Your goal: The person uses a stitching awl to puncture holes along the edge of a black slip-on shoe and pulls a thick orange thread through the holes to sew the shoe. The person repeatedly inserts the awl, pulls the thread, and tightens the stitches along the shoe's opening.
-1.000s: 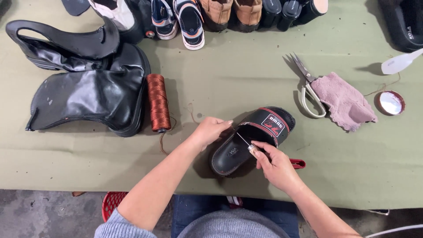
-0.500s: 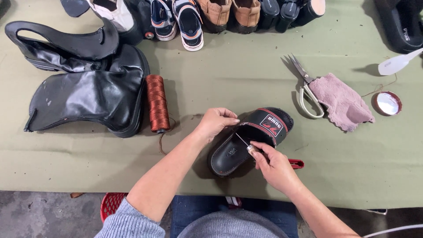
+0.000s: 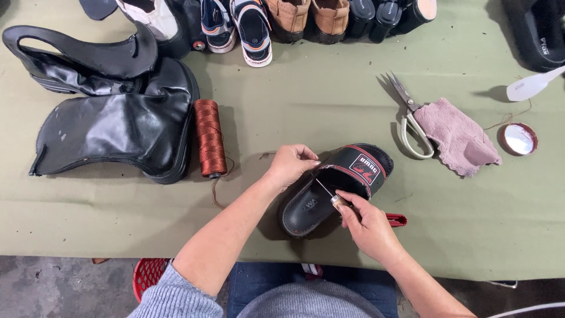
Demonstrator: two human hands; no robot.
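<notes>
While the left hand (image 3: 291, 166) pinched the strap edge of the black slide sandal (image 3: 335, 188) lying near the table's six o'clock edge, the right hand (image 3: 365, 227) held a thin metal awl (image 3: 329, 193) tight between fingertips, its tip against the strap. Compared with a second earlier, the left hand had lifted off the footbed to the strap at about ten o'clock of the sandal. A rust thread spool (image 3: 209, 138) stood at nine o'clock, scissors (image 3: 409, 121) at two.
</notes>
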